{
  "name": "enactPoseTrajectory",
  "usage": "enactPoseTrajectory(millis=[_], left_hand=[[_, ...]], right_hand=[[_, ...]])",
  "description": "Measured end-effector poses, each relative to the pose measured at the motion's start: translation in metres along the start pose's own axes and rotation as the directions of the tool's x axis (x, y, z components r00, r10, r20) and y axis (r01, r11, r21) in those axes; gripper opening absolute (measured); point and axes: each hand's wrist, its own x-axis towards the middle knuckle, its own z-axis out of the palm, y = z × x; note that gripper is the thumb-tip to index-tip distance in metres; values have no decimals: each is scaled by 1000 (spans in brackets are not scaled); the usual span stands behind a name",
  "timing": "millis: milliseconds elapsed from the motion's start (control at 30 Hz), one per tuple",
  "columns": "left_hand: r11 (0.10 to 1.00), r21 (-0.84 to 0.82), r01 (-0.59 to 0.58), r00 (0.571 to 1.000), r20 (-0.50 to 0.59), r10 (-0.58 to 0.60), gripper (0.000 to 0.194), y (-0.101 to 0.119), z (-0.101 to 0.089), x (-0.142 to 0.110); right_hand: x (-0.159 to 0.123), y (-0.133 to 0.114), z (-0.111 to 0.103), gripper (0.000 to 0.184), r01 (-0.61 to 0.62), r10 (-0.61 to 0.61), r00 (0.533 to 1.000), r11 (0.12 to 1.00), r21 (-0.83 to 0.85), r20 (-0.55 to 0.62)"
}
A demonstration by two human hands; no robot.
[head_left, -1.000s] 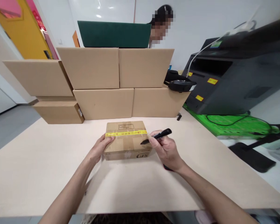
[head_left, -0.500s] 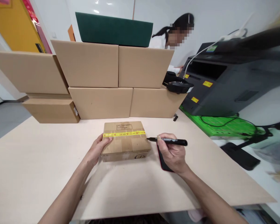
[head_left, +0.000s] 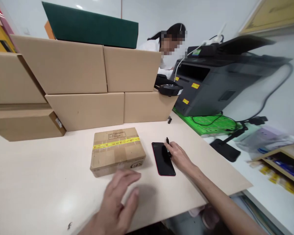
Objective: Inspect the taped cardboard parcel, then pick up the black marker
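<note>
A person's bare left hand (head_left: 120, 199), blurred by motion, has just lifted off the parcel. It now sits in the foreground, wide open, with fingers spread and nothing in its grasp, near the parcel's front edge but apart from it. The parcel, a small brown corrugated cardboard box (head_left: 117, 156), lies flat on a pale, wood-toned table top (head_left: 39, 182), and no hand touches it now. A band of bright yellow packing tape (head_left: 116, 143) runs across its top, with a small printed label (head_left: 117, 135) just above the tape. The right hand (head_left: 178, 157) has moved away from the box and lies over the upper right edge of a slim black smartphone with a red rim (head_left: 161, 161), which rests on the table just beside the box. That hand's grip is narrow: its curled fingers close on a black marker pen (head_left: 167, 141), and only the pen's small dark end shows, with the rest hidden by the hand. Beyond the table stands a wall of stacked tan cardboard boxes (head_left: 75, 65), topped by a flat dark green box (head_left: 88, 26). To the right, a charcoal-grey printer with yellow labels (head_left: 205, 94) sits on a vivid green mat (head_left: 208, 122). A co-worker in a white top (head_left: 149, 45) stands behind the boxes.
</note>
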Motion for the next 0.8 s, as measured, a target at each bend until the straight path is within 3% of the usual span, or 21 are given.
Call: enactPoseTrajectory(millis=[33, 100, 167, 233, 300, 367, 567, 800], left_hand=[[987, -91, 130, 989, 76, -123, 34, 2, 13, 1], [885, -234, 403, 911, 193, -364, 34, -3, 39, 7], [681, -362, 637, 771, 301, -561, 42, -14, 60, 17], [455, -456, 765, 622, 340, -705, 51, -26, 77, 27], [321, -517, 794, 535, 342, -772, 53, -35, 91, 37], [289, -536, 793, 520, 350, -780, 52, -39, 101, 45], [351, -494, 795, 560, 377, -738, 47, -41, 120, 62], [417, -389, 821, 565, 448, -693, 29, -56, 135, 79]], right_hand=[[0, 2, 1, 58, -16, 16, 1000, 1000, 11, 9], [-2, 5, 0, 58, -58, 58, 998, 997, 47, 9], [-9, 5, -2, 55, -123, 125, 992, 988, 94, -13], [-20, 1, -6, 50, -206, 214, 976, 966, 154, -37], [-34, -8, -9, 47, -280, 296, 955, 932, 229, -36], [-47, -20, -11, 43, -332, 353, 936, 889, 316, -10], [-68, -53, -14, 41, -417, 464, 885, 758, 501, 34], [-64, -58, -10, 44, -413, 477, 874, 633, 655, 91]])
